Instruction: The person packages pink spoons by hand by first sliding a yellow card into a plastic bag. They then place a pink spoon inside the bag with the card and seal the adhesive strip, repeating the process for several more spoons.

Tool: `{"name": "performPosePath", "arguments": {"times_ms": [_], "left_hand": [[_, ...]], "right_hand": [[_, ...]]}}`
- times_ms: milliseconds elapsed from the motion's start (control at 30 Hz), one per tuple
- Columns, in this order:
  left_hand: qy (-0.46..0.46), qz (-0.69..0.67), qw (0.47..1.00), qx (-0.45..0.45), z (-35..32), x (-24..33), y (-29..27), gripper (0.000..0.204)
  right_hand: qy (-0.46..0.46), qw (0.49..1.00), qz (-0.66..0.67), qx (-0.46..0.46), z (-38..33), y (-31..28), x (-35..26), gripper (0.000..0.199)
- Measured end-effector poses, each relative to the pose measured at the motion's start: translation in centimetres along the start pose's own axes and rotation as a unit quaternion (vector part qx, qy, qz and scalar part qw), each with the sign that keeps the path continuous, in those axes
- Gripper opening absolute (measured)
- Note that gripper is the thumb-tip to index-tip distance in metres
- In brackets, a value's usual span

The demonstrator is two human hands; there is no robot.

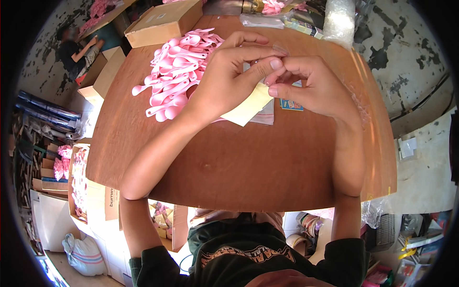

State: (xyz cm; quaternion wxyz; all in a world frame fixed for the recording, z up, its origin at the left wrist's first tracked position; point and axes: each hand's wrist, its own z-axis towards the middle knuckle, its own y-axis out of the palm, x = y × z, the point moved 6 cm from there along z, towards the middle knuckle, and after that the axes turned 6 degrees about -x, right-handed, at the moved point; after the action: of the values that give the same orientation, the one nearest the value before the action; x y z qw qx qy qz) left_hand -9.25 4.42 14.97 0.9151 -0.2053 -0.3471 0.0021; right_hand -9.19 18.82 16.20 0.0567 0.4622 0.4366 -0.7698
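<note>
Over the far half of the table, my left hand (241,71) and my right hand (308,86) meet fingertip to fingertip, both pinched closed. Between them hangs a pale yellow paper slip (246,107), its upper end hidden by the fingers. A bit of clear film (279,49) shows above the left fingertips; whether it joins the slip I cannot tell. Just left of my left hand spreads a heap of pink plastic spoons (177,67). Below the hands lie a clear plastic bag (265,117) and a small blue printed card (290,104).
The brown wooden table (248,167) bears a cardboard box (162,24) at the back left and a clear plastic roll (339,21) at the back right. Open cartons (79,186) stand beside its left edge. Another person (79,52) sits at the far left.
</note>
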Motion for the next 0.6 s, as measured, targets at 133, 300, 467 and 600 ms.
{"name": "performPosePath", "arguments": {"times_ms": [133,300,467,600], "left_hand": [[0.010,0.005,1.000,0.002,0.05,-0.30,-0.28,0.024],[0.003,-0.016,1.000,-0.022,0.14,-0.10,0.09,0.023],[0.002,-0.061,0.998,-0.011,0.06,-0.06,0.28,0.021],[-0.051,-0.115,0.991,-0.038,0.08,-0.10,0.28,0.024]], "right_hand": [[0.005,1.000,0.007,0.007,0.18,0.14,-0.11,0.016],[-0.008,1.000,-0.010,-0.008,0.02,0.00,0.26,0.020],[-0.022,0.998,-0.016,-0.060,-0.09,0.79,0.16,0.021],[-0.055,0.993,-0.081,-0.069,0.10,0.93,-0.22,0.019]]}}
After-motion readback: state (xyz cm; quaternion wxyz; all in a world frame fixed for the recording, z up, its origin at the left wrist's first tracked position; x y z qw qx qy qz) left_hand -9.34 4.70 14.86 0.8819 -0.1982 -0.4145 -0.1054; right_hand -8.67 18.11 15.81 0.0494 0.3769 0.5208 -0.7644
